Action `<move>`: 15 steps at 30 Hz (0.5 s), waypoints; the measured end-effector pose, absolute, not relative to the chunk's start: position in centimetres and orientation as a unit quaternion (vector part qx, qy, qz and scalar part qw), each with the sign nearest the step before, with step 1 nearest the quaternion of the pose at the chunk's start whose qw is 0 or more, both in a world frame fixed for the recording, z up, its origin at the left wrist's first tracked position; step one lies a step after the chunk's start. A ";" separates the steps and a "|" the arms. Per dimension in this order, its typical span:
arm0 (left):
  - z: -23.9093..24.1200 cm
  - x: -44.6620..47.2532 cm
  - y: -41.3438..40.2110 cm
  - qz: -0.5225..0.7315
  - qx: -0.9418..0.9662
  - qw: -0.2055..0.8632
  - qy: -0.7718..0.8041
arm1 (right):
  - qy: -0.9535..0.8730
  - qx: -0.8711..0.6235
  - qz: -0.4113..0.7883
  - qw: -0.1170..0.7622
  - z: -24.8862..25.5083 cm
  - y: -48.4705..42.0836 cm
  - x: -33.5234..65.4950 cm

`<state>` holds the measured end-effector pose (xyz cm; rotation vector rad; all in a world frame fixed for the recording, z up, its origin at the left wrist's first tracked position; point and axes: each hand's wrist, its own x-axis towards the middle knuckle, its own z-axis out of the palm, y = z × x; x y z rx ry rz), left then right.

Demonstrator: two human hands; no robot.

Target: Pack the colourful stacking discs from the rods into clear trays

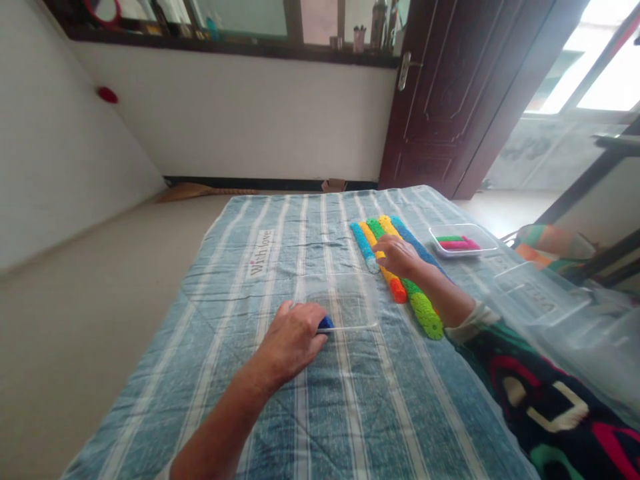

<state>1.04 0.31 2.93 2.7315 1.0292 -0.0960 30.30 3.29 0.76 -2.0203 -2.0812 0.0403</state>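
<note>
Several rows of round, notched plastic discs lie side by side on the cloth: a light blue row (361, 241), a yellow-to-orange row (398, 291), a green row (424, 312) and a dark blue row (415, 245) among them. Over the light blue and yellow rows is my right hand (400, 256), its fingers curled down; what lies between the fingertips is hidden. My left hand (295, 333) closes round the near left corner of a clear plastic box (350, 325). A dark blue piece (326, 323) shows inside that corner, beside my fingers.
A clear box (463, 252) with pink and green discs stands at the right of the striped cloth (240, 320). Nearer me lie a clear lid (540, 293) and clear plastic (610, 327). Beyond the cloth's far edge are a wall and a brown door (445, 87).
</note>
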 end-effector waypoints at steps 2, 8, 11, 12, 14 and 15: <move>2.8 1.0 0.4 -0.025 0.929 0.113 0.352 | -0.729 -0.679 0.018 0.086 0.0 3.4 30.6; 2.8 1.1 0.3 -0.034 0.926 0.118 0.357 | -0.751 -0.658 0.007 0.053 -0.9 4.0 30.7; 2.8 1.2 0.3 -0.033 0.927 0.117 0.356 | -0.748 -0.662 0.005 0.041 -1.0 4.5 30.8; 2.8 1.2 0.3 -0.032 0.927 0.117 0.354 | -0.747 -0.664 0.006 0.037 -1.0 4.6 30.9; 2.8 1.1 0.3 -0.032 0.928 0.117 0.353 | -0.745 -0.666 0.006 0.033 -1.2 4.8 30.9; 2.8 1.1 0.3 -0.033 0.928 0.117 0.353 | -0.746 -0.665 0.006 0.032 -1.2 4.9 30.9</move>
